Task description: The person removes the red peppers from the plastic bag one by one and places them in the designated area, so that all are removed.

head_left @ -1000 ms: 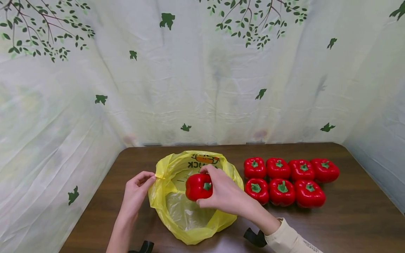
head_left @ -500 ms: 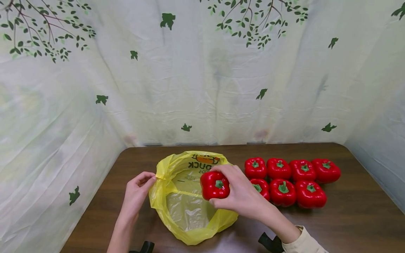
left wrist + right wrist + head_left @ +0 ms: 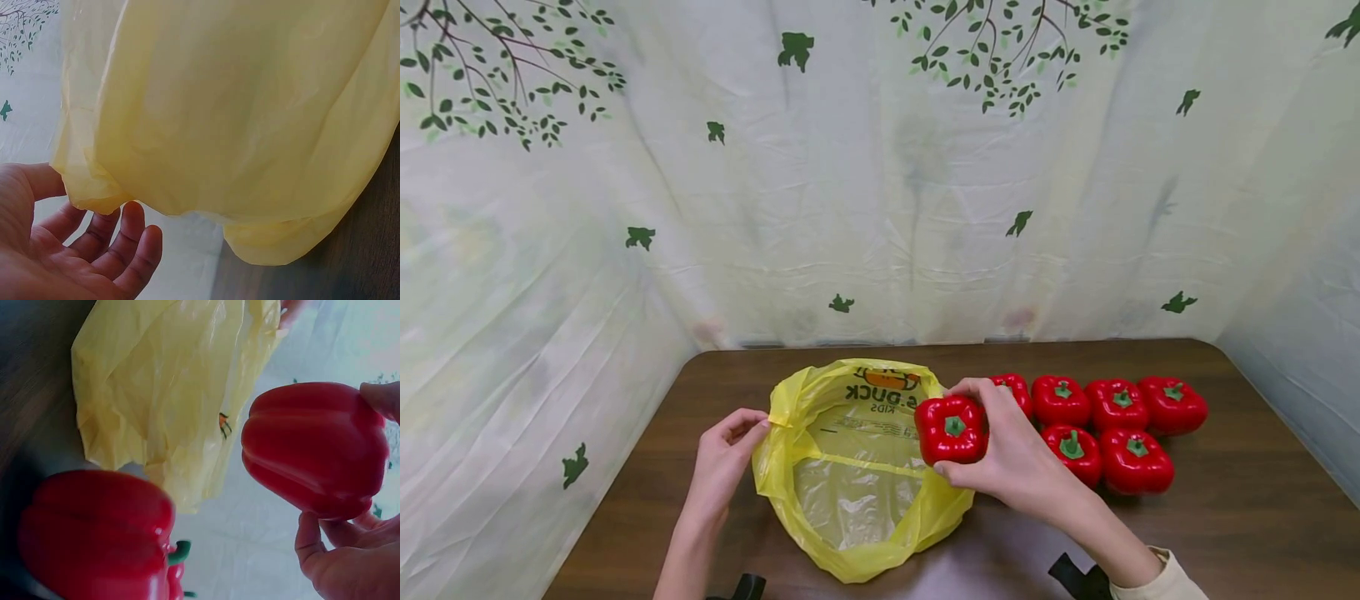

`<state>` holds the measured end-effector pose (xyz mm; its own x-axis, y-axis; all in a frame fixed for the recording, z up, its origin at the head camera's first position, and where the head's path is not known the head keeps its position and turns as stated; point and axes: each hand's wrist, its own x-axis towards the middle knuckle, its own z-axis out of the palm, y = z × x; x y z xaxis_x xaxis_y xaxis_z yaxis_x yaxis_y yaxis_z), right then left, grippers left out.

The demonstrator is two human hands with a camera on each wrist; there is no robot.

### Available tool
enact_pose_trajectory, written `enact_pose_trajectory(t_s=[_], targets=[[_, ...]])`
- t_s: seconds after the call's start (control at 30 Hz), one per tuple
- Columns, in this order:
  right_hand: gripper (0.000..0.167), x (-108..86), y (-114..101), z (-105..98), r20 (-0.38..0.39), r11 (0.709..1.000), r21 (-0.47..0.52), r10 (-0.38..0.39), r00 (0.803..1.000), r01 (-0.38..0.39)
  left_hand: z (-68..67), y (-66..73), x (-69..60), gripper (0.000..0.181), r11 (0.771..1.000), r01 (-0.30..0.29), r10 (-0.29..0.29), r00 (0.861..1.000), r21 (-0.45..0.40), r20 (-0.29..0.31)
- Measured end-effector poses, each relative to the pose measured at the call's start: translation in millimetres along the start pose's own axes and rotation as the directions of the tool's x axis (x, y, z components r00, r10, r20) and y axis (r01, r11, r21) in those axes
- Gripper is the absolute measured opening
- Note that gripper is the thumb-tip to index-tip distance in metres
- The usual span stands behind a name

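Note:
A yellow plastic bag stands open-mouthed on the table, dark print showing on its far inner wall. My left hand pinches the bag's left rim between thumb and fingertips; in the left wrist view the other fingers of that hand curl loosely below the bag's edge. Over the bag's right rim, my right hand holds a red bell pepper, green stem toward the head camera. The right wrist view has thumb and fingers gripping this pepper from opposite sides, apart from the bag.
Several red bell peppers stand in two rows on the brown table, right of the bag; one is the front pepper. My right hand covers part of their left end. A pale leaf-patterned curtain hangs behind and at both sides.
My right hand has moved right with the bell pepper, from over the bag's mouth to its right rim. The pepper's stem has turned to face the head camera. My left hand has stayed put.

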<state>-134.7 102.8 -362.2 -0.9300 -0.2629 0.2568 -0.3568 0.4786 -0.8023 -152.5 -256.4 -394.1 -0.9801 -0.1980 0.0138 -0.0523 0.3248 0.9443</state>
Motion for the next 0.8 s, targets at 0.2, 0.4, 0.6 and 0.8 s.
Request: enact_pose_trajectory(t_s=[0.2,0.4,0.6,0.8], targets=[[0.075,-6.4,4.9,-13.2,-0.011,1.0,-0.006,0.01,1.0,-0.01,0.4,0.2,0.1,0.026,1.0,0.003,-0.003,1.0,-0.001,0.0],[0.077,-13.0,11.9,-28.7,-0.063,0.996,-0.09,-0.029,0.998,0.023,0.6,0.2,-0.3,0.025,1.0,0.001,-0.001,1.0,0.004,0.001],[0.076,-19.5,20.9,-45.4,-0.101,0.986,-0.154,-0.081,0.992,0.065,0.5,-0.4,-0.5,0.026,1.0,0.001,-0.002,1.0,0.005,0.007],[0.078,-27.9,29.5,-61.1,-0.133,0.981,-0.19,-0.076,0.988,0.05,0.8,-0.7,-0.2,0.026,1.0,0.008,-0.008,1.0,0.003,0.01]])
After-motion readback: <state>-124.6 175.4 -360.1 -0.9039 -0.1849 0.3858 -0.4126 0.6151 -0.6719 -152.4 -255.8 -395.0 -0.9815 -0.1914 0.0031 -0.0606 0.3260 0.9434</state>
